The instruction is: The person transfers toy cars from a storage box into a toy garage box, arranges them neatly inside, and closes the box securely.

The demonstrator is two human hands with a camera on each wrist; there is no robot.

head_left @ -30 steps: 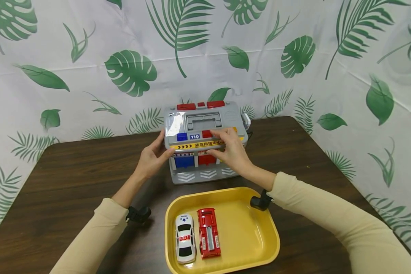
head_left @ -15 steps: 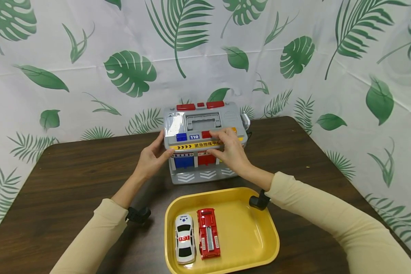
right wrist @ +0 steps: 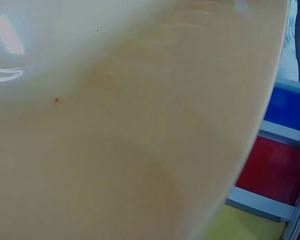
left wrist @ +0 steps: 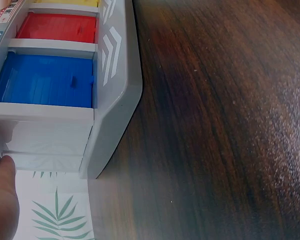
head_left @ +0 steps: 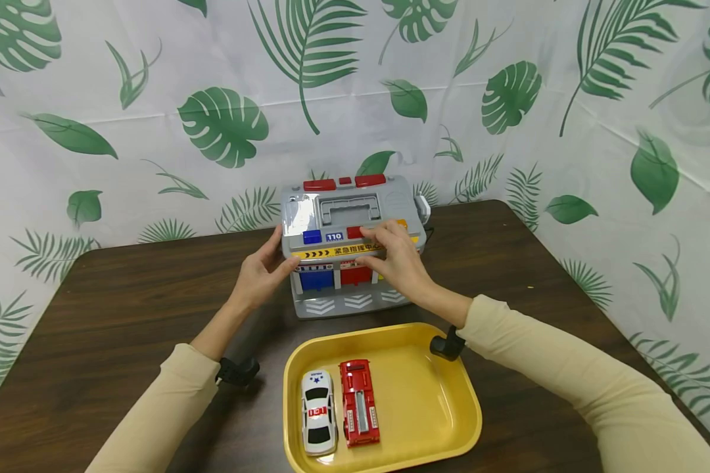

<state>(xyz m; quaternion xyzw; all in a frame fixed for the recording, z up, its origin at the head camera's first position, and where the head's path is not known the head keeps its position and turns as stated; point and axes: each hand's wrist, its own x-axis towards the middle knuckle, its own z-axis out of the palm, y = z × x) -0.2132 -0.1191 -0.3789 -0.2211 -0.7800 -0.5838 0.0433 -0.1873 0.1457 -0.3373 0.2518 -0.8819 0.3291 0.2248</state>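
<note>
A grey toy rescue garage (head_left: 355,210) stands at the back of the table, with blue (left wrist: 45,80) and red doors (left wrist: 57,27) along its front. My left hand (head_left: 259,274) holds its left front corner, thumb at the front and fingers along the side. Only part of that hand shows in the left wrist view. My right hand (head_left: 403,263) reaches the roof's front edge: the index finger touches the red button (head_left: 354,232), and the thumb sits lower, against the front. The right hand does not show in the right wrist view, where the yellow tray fills most of the picture.
A yellow tray (head_left: 420,453) lies in front of the garage. Inside it are a white toy police car (head_left: 318,412) and a red toy fire truck (head_left: 359,402), side by side. The dark wooden table (head_left: 154,295) meets a leaf-patterned cloth (head_left: 343,144) behind.
</note>
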